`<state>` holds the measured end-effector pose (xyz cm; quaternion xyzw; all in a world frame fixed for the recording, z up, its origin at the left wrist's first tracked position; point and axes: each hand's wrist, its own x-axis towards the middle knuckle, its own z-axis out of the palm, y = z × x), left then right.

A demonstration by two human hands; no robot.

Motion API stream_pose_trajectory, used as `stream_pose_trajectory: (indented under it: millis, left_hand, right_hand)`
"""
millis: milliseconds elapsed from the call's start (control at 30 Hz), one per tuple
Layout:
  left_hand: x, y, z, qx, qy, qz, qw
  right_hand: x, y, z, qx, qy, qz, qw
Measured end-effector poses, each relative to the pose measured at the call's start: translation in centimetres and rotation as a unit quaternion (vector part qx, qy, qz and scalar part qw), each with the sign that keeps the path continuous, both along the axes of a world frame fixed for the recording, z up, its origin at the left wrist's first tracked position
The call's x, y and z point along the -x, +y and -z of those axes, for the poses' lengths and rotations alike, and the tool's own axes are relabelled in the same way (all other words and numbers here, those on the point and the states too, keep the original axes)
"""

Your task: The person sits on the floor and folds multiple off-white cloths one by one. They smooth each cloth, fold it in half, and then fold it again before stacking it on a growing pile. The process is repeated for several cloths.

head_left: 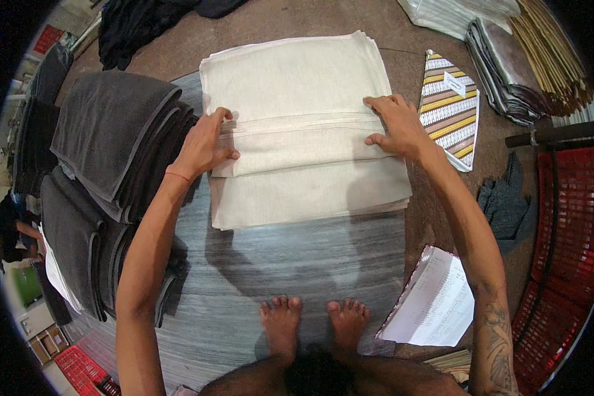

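Observation:
A pile of cream fabric pieces [297,76] lies on the grey streaked surface in front of me, with a folded, seamed band [297,144] across its middle. My left hand [206,142] rests at the band's left end, fingers curved and thumb apart on the cloth. At the right end, my right hand [400,127] touches the fabric with thumb and forefinger spread. Both hands look open, though some fingers are hidden at the sides. Beyond the band, the far part of the pile lies flat; nearer me, another layer shows below it.
Dark grey folded cloths [115,132] are stacked at left. To the right lie a striped fabric piece [450,109], a paper sheet [432,300], a dark cloth [506,201] and red plastic crates [564,224]. Folded grey fabric [501,69] sits far right. My bare feet [282,323] are near.

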<state>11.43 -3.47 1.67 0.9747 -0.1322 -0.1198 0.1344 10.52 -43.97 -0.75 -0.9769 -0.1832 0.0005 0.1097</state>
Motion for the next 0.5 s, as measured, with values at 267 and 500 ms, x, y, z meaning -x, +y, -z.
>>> stream_pose_trajectory:
  millis: [267, 500]
  left_hand:
    - [0.4, -0.2, -2.1, -0.015, 0.013, 0.032, 0.999]
    - [9.6, 2.5, -4.0, 0.079, -0.027, 0.104, 0.991]
  right_hand:
    - [-1.1, 0.5, -3.1, 0.09, 0.177, -0.011, 0.98]
    - [7.3, -3.8, -2.9, -0.083, 0.064, -0.093, 0.99]
